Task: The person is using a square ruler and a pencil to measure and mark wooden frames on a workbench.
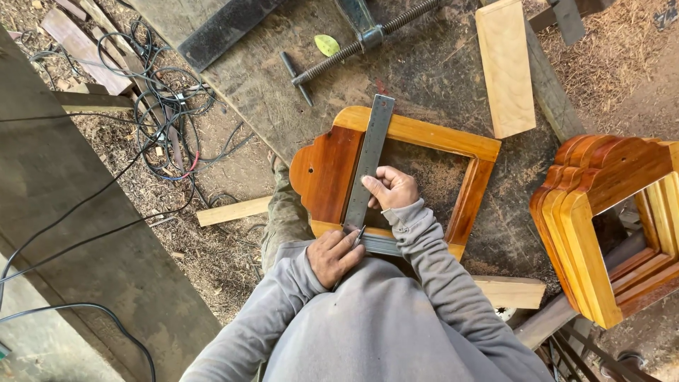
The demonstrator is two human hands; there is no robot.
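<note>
Far to your left, a tangle of black cables [166,106] lies on the sawdust-strewn ground, well apart from the work. Your left hand [334,256] sits at the near edge of the wooden frame [424,134], its fingers pinched narrow around a pencil [359,235] whose tip touches the steel square [369,161] near its corner. The square's long blade runs away from you, tilted slightly right, across the dark scalloped side of the frame; its short leg lies along the near rail, running to the right under your sleeve. Just right of the blade, your right hand [391,188] presses down on it, fingers curled against its edge, holding the square flat and nothing else. So the pencil hand is the nearer one, and the blade stretches up and away from its tip. Beyond the frame, a bar clamp [368,39] and a pale plank [506,67] rest on the worktop [283,99]. At far right, a stack of finished frames [608,226] stands apart.
</note>
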